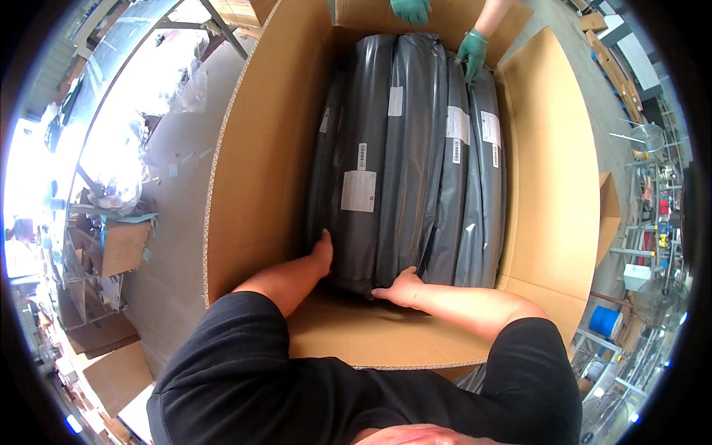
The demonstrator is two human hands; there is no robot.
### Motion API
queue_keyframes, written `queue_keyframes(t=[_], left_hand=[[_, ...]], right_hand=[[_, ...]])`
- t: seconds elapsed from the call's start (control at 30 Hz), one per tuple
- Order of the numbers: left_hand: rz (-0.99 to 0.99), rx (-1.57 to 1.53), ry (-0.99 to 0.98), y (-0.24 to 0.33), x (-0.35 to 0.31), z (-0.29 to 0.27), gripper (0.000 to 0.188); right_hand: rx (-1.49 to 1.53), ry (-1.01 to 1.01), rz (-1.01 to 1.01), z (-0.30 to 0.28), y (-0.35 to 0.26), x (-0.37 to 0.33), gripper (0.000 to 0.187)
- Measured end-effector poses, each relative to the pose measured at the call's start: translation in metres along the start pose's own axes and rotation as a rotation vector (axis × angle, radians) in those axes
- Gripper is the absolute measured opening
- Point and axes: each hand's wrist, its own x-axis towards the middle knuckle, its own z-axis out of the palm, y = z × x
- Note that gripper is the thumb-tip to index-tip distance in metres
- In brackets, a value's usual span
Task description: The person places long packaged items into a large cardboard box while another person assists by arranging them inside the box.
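Observation:
Several long packages in dark grey plastic, with white labels, stand side by side in a large open cardboard box (546,148). My left hand (323,254) reaches in at the near left, against the side of a wide package (360,245). Its thumb points up, while its other fingers are hidden in the gap. My right hand (400,288) grips the near end of the neighbouring package (404,200), thumb and fingers apart around the plastic. At the far end, another person's green-gloved hand (473,53) touches the packages on the right; their other gloved hand (411,9) is above the far flap.
Cardboard walls rise around the packages on every side. Left of the box, beyond a strip of grey floor (182,222), stand a metal-framed rack with clear plastic sheeting (122,163) and loose cartons (115,374). Shelving and a blue spool (606,321) are at the right.

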Motion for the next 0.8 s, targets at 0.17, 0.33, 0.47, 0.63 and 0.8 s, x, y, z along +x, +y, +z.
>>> queue_keyframes(t=[0.17,0.33,0.47,0.63,0.8], left_hand=[[-0.049,0.147,0.030,-0.003,0.015,-0.009,0.077],[0.011,0.297,0.181,-0.035,0.058,0.007,0.082],[-0.002,0.478,0.349,-0.046,0.064,0.031,0.092],[0.146,0.355,0.189,-0.040,0.020,0.008,0.101],[0.569,0.801,0.224,-0.034,-0.036,0.030,0.124]], right_hand=[[0.348,-0.019,0.064,-0.006,0.031,0.017,0.109],[0.547,0.197,0.072,0.001,0.037,0.019,0.095],[0.285,0.142,0.074,0.003,0.014,0.013,0.106],[0.340,-0.002,0.017,0.003,0.006,-0.009,0.129],[0.330,0.060,0.026,0.022,0.008,-0.007,0.126]])
